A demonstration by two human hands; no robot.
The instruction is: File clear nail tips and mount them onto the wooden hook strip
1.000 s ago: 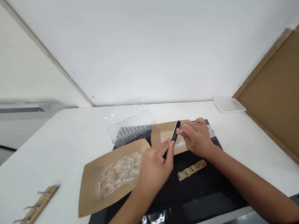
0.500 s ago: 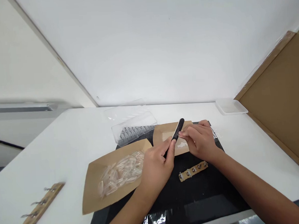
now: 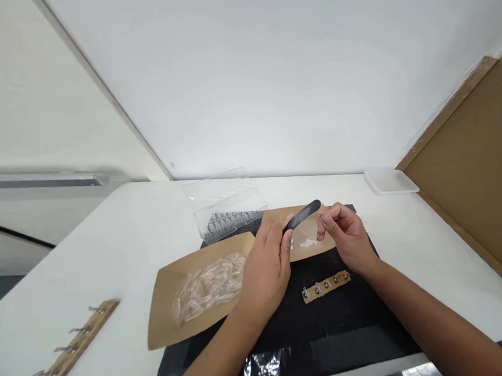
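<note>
Dark flat stick (image 3: 306, 213): while its lower end sits in the left hand (image 3: 264, 262), the rest juts out above the far part of the black mat (image 3: 328, 333).
Stick's long axis: slants away from the left hand toward the mat's far right corner.
Stick's free tip: rounded, just beside the right hand (image 3: 350, 237), which is the nearer hand to that end; the stick lies to this hand's left. Whether tip and fingers touch, I cannot tell.
Left hand: closed around the stick, thumb against it, above the mat's far half.
Right hand: above the mat's far right part, thumb and forefinger brought nearly together, the others curled; anything between them is too small to make out.
Small cardboard tray (image 3: 273, 215): at the mat's far edge, partly behind both hands, with small white pieces (image 3: 309, 243) inside.
Large cardboard tray (image 3: 158, 310): across the mat's left edge, with clear plastic pieces (image 3: 210, 287) heaped inside.
Short tan strip (image 3: 332, 283): on the mat, right of its middle, bearing metal fittings.
Long wooden strip (image 3: 76, 352): left of the mat, well apart.
</note>
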